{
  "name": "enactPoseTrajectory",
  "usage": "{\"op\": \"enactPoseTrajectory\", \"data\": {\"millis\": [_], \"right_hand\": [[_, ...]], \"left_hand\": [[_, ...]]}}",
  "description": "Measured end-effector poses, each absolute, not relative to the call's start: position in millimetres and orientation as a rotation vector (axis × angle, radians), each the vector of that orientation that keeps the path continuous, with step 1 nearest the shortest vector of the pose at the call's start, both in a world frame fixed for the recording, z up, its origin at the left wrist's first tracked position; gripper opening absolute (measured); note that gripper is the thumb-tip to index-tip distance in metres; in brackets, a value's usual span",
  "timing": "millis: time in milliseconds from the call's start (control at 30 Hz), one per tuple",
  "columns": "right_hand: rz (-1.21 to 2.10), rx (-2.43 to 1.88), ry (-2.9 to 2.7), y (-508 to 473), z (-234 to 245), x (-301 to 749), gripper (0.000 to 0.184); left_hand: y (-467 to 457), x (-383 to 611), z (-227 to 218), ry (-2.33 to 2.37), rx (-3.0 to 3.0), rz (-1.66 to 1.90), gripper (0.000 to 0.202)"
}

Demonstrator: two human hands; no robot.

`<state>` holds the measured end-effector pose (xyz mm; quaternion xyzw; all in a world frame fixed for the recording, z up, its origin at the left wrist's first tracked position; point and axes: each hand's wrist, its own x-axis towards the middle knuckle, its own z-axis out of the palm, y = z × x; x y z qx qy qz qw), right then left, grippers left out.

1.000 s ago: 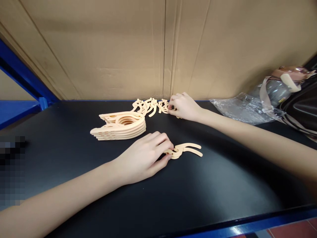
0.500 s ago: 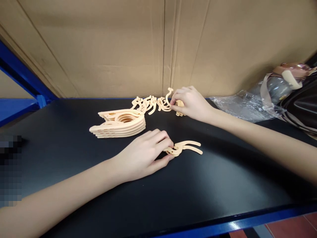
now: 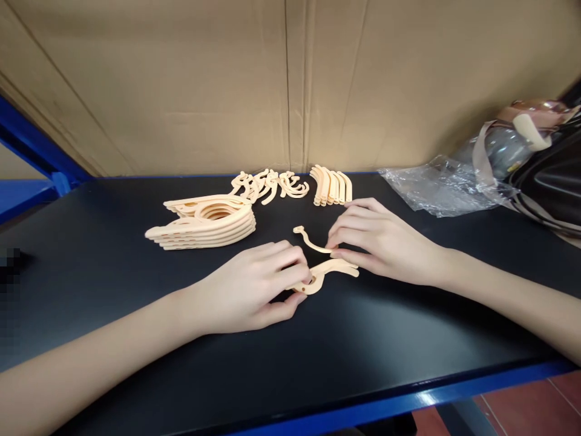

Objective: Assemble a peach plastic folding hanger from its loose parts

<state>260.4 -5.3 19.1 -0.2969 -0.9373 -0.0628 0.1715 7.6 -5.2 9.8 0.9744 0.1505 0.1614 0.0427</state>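
My left hand pinches the round end of a peach plastic hanger arm piece that lies on the black table. My right hand is closed on a small peach hook piece, holding it just above that arm piece. Behind them lie a stack of folded peach hangers, a row of loose hook pieces and a small bundle of curved arm pieces.
A cardboard wall backs the table. A crumpled clear plastic bag and a dark bag with a bottle sit at the right. A blue frame runs along the left, and the table has a blue front edge.
My right hand lifted a hook piece from the back row and brought it forward to the piece under my left hand. The bundle of curved pieces it covered now shows.
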Motion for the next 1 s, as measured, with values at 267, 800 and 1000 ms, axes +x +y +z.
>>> {"op": "enactPoseTrajectory", "data": {"millis": [267, 800, 1000], "right_hand": [[0.001, -0.726, -2.704, -11.1, 13.9, 257.8, 0.024], [-0.206, -1.323, -2.433, 30.8, 0.6, 283.0, 0.049], [-0.072, -1.51, -2.369, 39.7, -7.3, 289.5, 0.068]], "left_hand": [[-8.5, 8.7, 5.4, 0.293, 3.036, 0.579, 0.01], [-13.7, 6.2, 11.4, 0.284, 3.04, 0.547, 0.013], [-12.8, 6.5, 11.4, 0.303, 3.036, 0.535, 0.013]]}}
